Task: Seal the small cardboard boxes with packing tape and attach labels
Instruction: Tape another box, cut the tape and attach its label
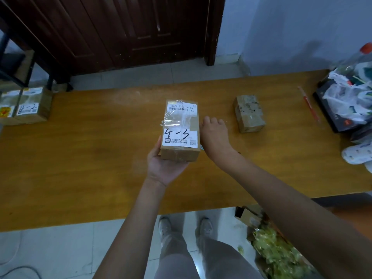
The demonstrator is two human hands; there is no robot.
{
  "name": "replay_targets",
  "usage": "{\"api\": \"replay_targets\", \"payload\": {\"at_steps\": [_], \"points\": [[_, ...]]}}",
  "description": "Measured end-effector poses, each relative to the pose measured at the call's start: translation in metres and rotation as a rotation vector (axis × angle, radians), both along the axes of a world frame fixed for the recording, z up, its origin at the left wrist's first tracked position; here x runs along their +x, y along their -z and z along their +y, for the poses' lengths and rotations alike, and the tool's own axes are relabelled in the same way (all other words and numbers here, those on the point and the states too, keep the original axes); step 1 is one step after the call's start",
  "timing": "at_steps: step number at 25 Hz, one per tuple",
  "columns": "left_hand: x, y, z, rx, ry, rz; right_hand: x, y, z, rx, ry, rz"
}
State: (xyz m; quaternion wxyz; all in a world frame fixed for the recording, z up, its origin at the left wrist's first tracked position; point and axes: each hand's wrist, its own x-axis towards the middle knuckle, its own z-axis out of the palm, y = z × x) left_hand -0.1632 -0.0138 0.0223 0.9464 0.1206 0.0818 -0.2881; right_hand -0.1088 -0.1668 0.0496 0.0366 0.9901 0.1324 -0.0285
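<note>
Both forearms are extended over the table point(100, 158). Labelled box point(180, 129) is cupped from below in the left hand point(165, 164), fingers closed on it; right hand point(215, 135) is held just beside it, loosely open. Sealing appears done; set-down judged next.

Dark wooden door point(124, 31), pale blue wall point(291, 27), tiled floor point(50, 252)
</note>
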Motion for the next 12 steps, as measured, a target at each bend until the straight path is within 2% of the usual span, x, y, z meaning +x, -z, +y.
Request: {"api": "replay_targets", "payload": {"at_steps": [2,6,9,12], "points": [[0.0,-0.002,0.0,0.053,0.002,0.002,0.002,-0.002,0.003,0.013,-0.001,-0.002],[0.009,-0.007,0.008,0.376,-0.051,0.016,0.002,-0.007,-0.007,-0.031,0.048,-0.016],[0.023,-0.008,0.021,0.766,-0.179,-0.047,0.001,-0.01,-0.015,-0.086,0.092,-0.063],[0.031,-0.013,0.03,1.108,-0.139,-0.194,-0.004,-0.019,-0.012,-0.164,0.08,-0.157]]}}
